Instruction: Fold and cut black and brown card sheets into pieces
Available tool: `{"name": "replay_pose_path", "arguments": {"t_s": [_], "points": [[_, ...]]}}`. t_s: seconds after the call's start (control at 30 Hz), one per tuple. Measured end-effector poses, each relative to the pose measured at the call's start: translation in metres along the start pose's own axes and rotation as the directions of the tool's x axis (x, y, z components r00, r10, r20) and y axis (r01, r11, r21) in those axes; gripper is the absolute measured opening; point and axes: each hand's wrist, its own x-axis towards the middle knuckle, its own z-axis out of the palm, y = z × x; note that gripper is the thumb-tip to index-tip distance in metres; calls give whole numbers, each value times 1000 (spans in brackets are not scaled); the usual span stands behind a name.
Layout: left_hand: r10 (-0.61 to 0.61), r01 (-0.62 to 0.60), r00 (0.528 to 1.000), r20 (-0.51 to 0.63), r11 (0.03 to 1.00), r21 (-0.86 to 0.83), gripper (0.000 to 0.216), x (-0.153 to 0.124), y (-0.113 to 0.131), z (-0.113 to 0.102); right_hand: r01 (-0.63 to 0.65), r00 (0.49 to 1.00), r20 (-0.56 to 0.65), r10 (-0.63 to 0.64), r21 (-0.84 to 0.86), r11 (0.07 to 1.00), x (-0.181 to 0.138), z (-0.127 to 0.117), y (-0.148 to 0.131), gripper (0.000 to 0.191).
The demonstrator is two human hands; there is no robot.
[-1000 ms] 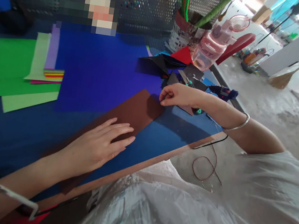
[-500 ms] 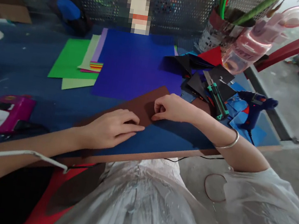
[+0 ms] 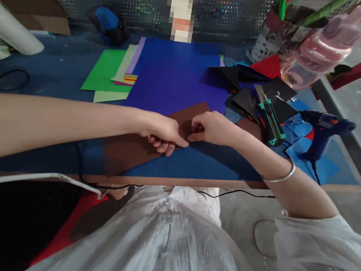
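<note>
A brown paper sheet (image 3: 130, 150) lies slantwise on the blue table (image 3: 196, 165) near its front edge. My left hand (image 3: 163, 133) rests on the sheet with fingers curled, pinching its right edge. My right hand (image 3: 213, 129) meets it from the right, fingers closed on the same edge of the brown sheet. The two hands almost touch at the sheet's side.
A large dark blue sheet (image 3: 179, 76) and green sheets (image 3: 105, 72) lie behind. Black and red paper scraps (image 3: 260, 79), a green utility knife (image 3: 269, 117) and a blue glue gun (image 3: 322, 129) sit to the right. A pink bottle (image 3: 318, 52) and a pot stand at the back right.
My left hand slid right along the brown sheet, from lying flat to curling its fingers at the edge beside my right hand. The camera swung left and down.
</note>
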Motion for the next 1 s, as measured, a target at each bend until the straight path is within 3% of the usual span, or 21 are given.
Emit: {"name": "replay_pose_path", "arguments": {"t_s": [0.13,0.4,0.67,1.0], "points": [[-21,21,1000,-6,1000,9,65,-2,2,0,2,1000,-2,-2,-18,1000,0,1,0,20],[-64,63,998,-29,997,-35,60,-3,-20,3,-16,1000,-13,16,-10,1000,-1,2,2,20],[-36,32,998,-53,997,-77,60,-8,-30,11,-20,1000,-22,19,-39,999,0,2,1,22],[-79,78,997,-7,989,-129,60,-12,-49,16,-23,999,-24,23,-7,1000,-1,3,0,19]]}}
